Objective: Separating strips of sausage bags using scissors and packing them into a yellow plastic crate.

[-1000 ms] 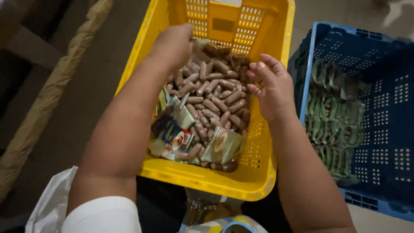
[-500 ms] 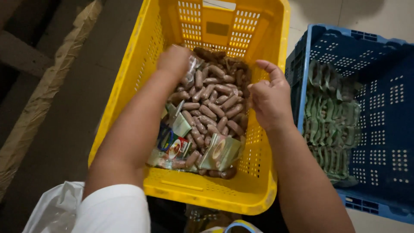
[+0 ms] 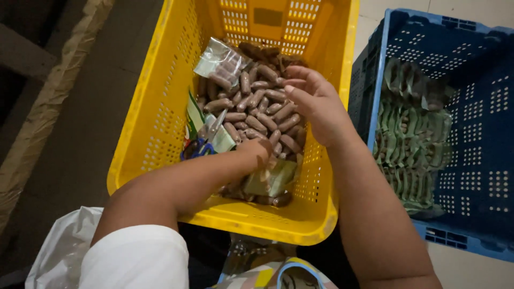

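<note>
A yellow plastic crate (image 3: 155, 134) holds a heap of small brown sausage-shaped pieces (image 3: 257, 107), with some green packets among them. My left hand (image 3: 256, 149) reaches down into the near part of the heap. Its fingertips are buried beside a green packet (image 3: 273, 179), so what they grip is hidden. My right hand (image 3: 316, 104) hovers over the right side of the heap, fingers loosely curled, with nothing visible in it. Blue-handled scissors (image 3: 201, 145) lie by the crate's left wall. A clear bag of brown pieces (image 3: 219, 61) rests at the far left of the heap.
A blue perforated crate (image 3: 482, 134) stands to the right, touching the yellow one, with rows of green packets (image 3: 412, 128) stacked inside. A white plastic bag (image 3: 61, 251) lies at the lower left. Brown floor runs along the left.
My left hand has drawn back from the far part of the heap to the near part, uncovering the scissors and the clear bag. My right hand has stayed over the right side.
</note>
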